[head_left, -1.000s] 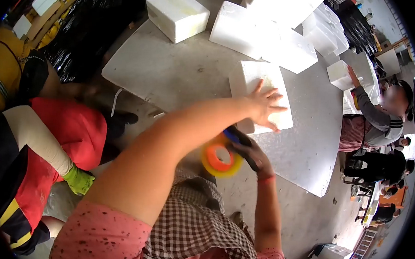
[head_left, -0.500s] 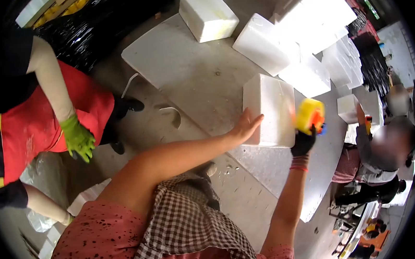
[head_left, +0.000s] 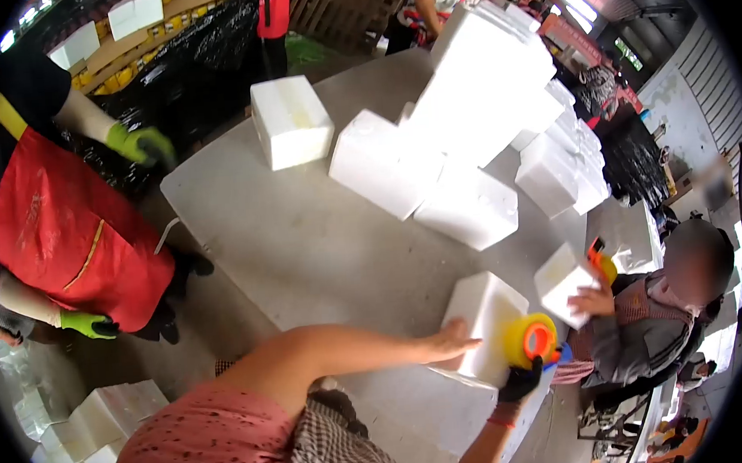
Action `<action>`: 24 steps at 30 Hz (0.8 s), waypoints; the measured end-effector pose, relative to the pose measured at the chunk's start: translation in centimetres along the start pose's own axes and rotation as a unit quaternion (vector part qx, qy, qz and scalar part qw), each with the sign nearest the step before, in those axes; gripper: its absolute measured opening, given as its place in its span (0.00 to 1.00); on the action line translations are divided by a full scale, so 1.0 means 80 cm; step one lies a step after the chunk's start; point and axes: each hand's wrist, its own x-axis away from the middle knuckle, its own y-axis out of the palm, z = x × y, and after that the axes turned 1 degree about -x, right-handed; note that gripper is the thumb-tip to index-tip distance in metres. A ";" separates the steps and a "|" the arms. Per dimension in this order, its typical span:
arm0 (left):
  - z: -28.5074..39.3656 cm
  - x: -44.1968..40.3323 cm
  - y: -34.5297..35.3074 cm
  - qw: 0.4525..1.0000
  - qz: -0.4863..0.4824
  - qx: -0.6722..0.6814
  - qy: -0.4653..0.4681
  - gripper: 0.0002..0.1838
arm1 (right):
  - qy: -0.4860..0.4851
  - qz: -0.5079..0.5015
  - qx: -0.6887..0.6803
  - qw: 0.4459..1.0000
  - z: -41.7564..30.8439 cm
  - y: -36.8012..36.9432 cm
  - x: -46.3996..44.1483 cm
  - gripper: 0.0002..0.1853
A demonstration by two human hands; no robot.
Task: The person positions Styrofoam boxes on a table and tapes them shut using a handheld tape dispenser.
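Presently: left hand (head_left: 450, 344) against white box (head_left: 484, 308); right hand (head_left: 519, 381) gripping tape dispenser (head_left: 520, 335).

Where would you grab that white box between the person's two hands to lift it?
Probably by its two opposite sides, a flat palm on each, coming from left and right: the box is a plain block with flat faces and no handle in view. The left hand is at its left side; the right hand holds the tape dispenser.

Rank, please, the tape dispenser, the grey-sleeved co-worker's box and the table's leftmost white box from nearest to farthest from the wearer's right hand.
1. Tape dispenser, in the right hand.
2. Co-worker's box, beyond, slightly right.
3. Leftmost white box, far upper left.
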 end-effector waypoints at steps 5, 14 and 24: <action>0.145 -0.038 -0.107 0.952 -0.017 -0.174 0.250 0.36 | -0.127 -0.036 0.096 0.987 -0.089 -0.060 -0.038 0.28; 0.053 -0.050 -0.545 0.773 0.561 -0.295 -0.035 0.46 | 0.040 -0.188 -0.077 0.978 0.041 0.136 0.001 0.33; 0.030 -0.027 -0.610 0.954 0.131 0.224 -0.148 0.30 | 0.082 -0.066 -0.347 0.932 0.256 0.298 -0.088 0.30</action>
